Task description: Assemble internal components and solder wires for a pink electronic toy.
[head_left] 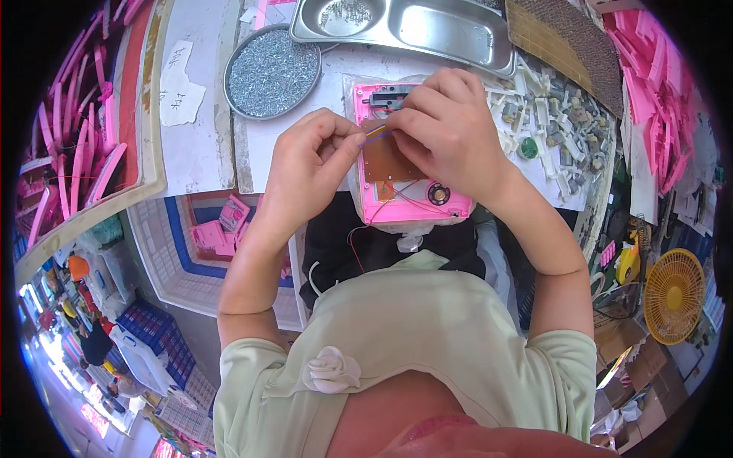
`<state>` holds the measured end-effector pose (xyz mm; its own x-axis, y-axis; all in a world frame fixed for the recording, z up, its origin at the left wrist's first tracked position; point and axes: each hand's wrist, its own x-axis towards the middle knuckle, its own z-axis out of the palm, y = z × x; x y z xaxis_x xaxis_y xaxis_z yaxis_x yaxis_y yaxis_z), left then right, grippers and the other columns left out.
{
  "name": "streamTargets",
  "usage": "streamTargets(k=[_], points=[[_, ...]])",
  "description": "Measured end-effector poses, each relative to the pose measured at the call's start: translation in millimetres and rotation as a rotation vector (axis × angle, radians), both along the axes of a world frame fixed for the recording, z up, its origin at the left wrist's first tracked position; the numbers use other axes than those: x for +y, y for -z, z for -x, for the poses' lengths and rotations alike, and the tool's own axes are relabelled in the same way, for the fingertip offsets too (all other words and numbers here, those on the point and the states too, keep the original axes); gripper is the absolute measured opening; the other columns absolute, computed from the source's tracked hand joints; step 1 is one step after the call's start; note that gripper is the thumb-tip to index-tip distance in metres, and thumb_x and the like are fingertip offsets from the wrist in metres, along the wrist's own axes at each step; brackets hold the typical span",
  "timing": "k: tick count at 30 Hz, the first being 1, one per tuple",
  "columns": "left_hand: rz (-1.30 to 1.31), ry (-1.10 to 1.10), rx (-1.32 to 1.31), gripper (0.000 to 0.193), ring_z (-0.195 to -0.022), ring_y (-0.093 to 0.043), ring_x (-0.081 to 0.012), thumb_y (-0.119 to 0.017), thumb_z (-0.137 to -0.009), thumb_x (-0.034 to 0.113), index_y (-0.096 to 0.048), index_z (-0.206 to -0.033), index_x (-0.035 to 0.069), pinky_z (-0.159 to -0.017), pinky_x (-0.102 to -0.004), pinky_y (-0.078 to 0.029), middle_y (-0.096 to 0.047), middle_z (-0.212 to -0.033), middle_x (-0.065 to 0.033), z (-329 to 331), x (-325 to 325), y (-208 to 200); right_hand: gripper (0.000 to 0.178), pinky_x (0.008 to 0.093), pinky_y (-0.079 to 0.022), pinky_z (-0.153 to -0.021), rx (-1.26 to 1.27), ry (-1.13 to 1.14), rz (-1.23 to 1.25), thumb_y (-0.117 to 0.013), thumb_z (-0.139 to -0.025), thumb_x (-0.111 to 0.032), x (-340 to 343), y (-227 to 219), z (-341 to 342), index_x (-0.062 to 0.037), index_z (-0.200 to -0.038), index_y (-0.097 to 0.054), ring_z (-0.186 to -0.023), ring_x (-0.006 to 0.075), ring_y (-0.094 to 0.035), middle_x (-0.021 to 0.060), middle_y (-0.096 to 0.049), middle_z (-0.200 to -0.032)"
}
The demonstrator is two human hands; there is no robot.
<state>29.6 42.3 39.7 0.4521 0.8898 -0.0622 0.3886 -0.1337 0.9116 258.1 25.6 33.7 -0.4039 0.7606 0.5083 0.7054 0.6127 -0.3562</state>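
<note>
A pink plastic casing (pixel 412 210) lies on the bench before me, with a brown circuit board (pixel 385 160) in it. At its near right corner sits a small round black speaker (pixel 438 194); at its far end is a dark strip-like part (pixel 388 99). Over the board's far left part, thin purple and yellow wires (pixel 376 134) stretch between my hands. My left hand (pixel 314 156) pinches their left end between thumb and forefinger. The bent fingers of my right hand (pixel 450 122) are closed at the right end and hide part of the board.
A round metal dish (pixel 273 72) of small screws and a steel compartment tray (pixel 450 34) stand beyond the casing. Loose white and grey parts (pixel 546 130) lie to the right. Pink pieces (pixel 80 137) fill the far left. Below the bench stands a white crate (pixel 160 252).
</note>
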Motion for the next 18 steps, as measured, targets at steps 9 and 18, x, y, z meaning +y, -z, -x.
streamTargets(k=[9,18], points=[[-0.091,0.051,0.004,0.009,-0.062,-0.044,-0.0075,-0.072,-0.092,0.003,-0.067,-0.093,-0.004,-0.056,-0.0261,-0.038,-0.056,-0.079,-0.0035,0.7,0.6,2.9,0.019,0.0433,-0.044,-0.091,-0.092,0.013,-0.012,-0.08,-0.069,-0.012,3.1,2.1,5.7,-0.0099,-0.084,-0.068,-0.09,0.0242,-0.058,0.0012,-0.062,-0.086],[-0.025,-0.085,0.042,0.008,-0.07,-0.048,-0.0088,-0.071,-0.093,0.006,-0.068,-0.096,0.0,-0.064,-0.0248,-0.04,-0.057,-0.081,-0.0018,9.8,-1.2,13.2,0.02,0.0411,-0.046,-0.088,-0.052,-0.061,0.007,-0.076,-0.069,-0.012,4.5,-1.6,-1.5,-0.0106,-0.088,-0.071,-0.089,0.0239,-0.058,0.0007,-0.062,-0.084]])
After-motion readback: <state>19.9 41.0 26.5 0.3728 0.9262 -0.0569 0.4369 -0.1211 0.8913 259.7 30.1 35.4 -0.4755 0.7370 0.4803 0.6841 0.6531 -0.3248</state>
